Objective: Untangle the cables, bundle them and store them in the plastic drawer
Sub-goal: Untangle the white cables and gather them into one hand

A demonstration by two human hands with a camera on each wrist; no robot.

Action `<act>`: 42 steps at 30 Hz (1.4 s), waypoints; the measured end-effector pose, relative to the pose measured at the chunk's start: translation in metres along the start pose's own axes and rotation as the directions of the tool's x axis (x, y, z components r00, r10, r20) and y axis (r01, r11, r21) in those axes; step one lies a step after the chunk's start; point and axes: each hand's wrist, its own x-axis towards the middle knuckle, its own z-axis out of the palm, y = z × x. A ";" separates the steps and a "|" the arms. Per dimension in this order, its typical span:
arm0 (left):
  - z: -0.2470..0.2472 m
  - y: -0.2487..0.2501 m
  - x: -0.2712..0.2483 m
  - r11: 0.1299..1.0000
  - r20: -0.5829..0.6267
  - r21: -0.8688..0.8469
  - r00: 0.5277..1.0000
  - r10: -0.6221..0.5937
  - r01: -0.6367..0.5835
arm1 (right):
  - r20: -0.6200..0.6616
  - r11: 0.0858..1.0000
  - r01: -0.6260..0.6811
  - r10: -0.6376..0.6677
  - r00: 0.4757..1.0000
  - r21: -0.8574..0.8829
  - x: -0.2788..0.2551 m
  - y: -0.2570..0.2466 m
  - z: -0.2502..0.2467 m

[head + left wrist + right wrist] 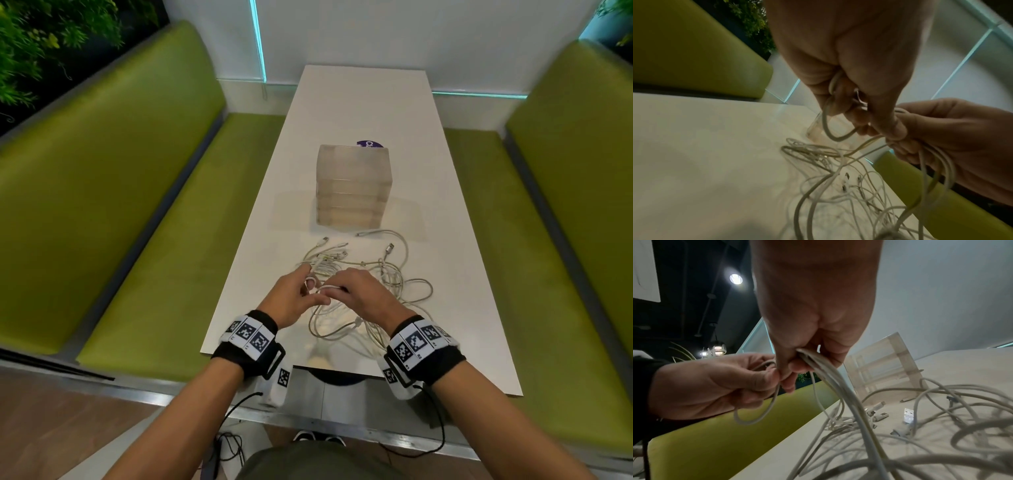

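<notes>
A tangle of white cables (368, 270) lies on the near half of the white table (359, 102). Behind it stands the translucent plastic drawer unit (354, 185), its drawers closed. My two hands meet just above the heap's near-left side. My left hand (308, 289) pinches a short loop of cable (830, 129) that hangs under its fingers. My right hand (337, 289) grips several strands (830, 378) bunched together; they run down into the tangle (941, 418). Loose USB plugs (908, 416) lie among the cables.
Green bench seats (144, 212) flank the table on both sides. A purple round sticker (370, 144) shows behind the drawer unit. A white wall with teal light strips (258, 41) closes the far end. Bare tabletop lies behind and to the right of the drawers.
</notes>
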 end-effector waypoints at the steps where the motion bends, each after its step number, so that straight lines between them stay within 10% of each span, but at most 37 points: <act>1: -0.001 0.001 0.000 0.999 0.025 0.038 1.000 0.019 -0.020 | 0.004 1.000 0.002 -0.002 1.000 -0.003 0.002 0.000 0.000; 6: -0.029 0.004 -0.001 0.985 -0.140 0.154 0.985 0.099 -0.077 | 0.057 0.958 -0.124 0.143 0.988 -0.257 -0.005 0.025 -0.001; 17: -0.068 0.001 -0.011 0.976 -0.320 -0.204 0.947 0.011 -0.081 | -0.054 0.915 -0.160 0.151 0.987 -0.371 -0.009 0.058 -0.009; 25: 0.006 0.006 -0.012 0.997 0.051 -0.057 0.997 -0.057 0.059 | -0.004 0.910 -0.090 0.097 0.995 -0.404 -0.005 0.023 -0.008; 33: 0.045 0.019 0.010 0.975 -0.192 -0.220 0.981 -0.015 -0.028 | 0.001 0.902 -0.058 0.065 0.998 -0.427 -0.008 0.016 0.004; 42: -0.021 0.037 0.005 0.902 -0.412 -0.391 0.911 0.005 -0.182 | -0.102 0.891 -0.292 0.274 0.956 -0.346 -0.025 0.071 -0.007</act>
